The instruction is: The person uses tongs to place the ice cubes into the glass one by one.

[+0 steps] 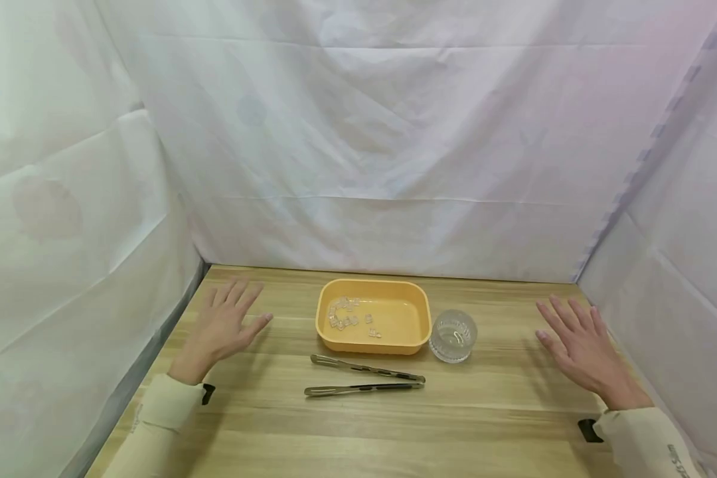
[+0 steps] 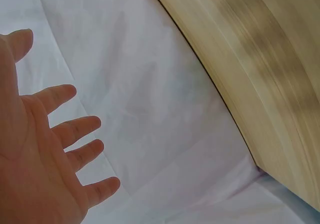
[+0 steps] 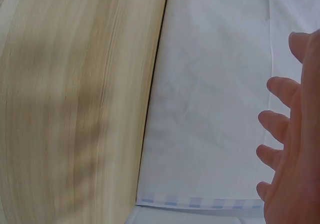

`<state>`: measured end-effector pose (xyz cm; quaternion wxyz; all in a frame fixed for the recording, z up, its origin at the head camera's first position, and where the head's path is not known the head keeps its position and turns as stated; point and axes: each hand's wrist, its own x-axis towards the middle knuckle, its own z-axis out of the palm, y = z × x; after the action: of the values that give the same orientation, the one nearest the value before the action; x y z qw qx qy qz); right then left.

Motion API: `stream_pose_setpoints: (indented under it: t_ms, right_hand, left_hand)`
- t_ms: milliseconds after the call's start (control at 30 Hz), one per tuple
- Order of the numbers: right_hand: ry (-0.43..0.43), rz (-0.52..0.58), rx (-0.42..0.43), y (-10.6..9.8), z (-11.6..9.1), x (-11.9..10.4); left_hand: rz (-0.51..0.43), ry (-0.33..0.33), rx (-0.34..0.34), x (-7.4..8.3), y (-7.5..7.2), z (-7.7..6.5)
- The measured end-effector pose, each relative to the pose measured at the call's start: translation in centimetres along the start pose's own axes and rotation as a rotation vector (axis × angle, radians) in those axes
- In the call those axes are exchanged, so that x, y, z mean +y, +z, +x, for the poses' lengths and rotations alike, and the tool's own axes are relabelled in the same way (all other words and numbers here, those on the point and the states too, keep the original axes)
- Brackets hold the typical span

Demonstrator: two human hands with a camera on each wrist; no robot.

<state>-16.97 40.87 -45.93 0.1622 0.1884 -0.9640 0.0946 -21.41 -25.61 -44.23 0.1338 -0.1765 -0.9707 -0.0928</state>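
My left hand [image 1: 226, 325] is held above the left side of the table, fingers spread and nothing in it. Over the right side, my right hand [image 1: 582, 345] is likewise spread and holds nothing. Between them sits a yellow tray [image 1: 403, 342] with several small clear cubes [image 1: 342, 321], mostly in its left part. A clear ribbed glass bowl [image 1: 453, 336] stands just right of the tray and is nearest to the right hand. In front of the tray lie metal tongs [image 1: 366, 378] with dark handle parts, their two arms apart and their tips pointing left.
The wooden table [image 1: 346, 438] meets a white cloth [image 1: 382, 153] hung behind it. More white cloth walls [image 1: 66, 219] stand at the left and right sides. Dark bands [image 1: 589, 430] show at both wrists.
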Motion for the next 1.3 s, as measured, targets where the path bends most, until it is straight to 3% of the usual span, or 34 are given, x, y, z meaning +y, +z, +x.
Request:
stream_pose_setpoints:
  t_ms: [233,567,967,1300]
  right_hand:
    - [-0.004,0.026,-0.006,0.3,-0.1,-0.5]
    - [-0.018,0.054,0.029,0.8,-0.4,-0.8]
    - [-0.042,0.076,0.040,1.1,-0.5,-1.0]
    - [-0.028,0.091,0.024,1.2,-0.3,-1.3]
  left_hand:
    - [-0.018,0.046,0.018,1.4,0.1,0.1]
    - [-0.081,0.075,-0.025,3.4,0.4,0.8]
    - [-0.196,0.164,-0.015,6.9,1.4,2.0]
    - [-0.239,0.272,-0.014,11.0,2.0,4.0]
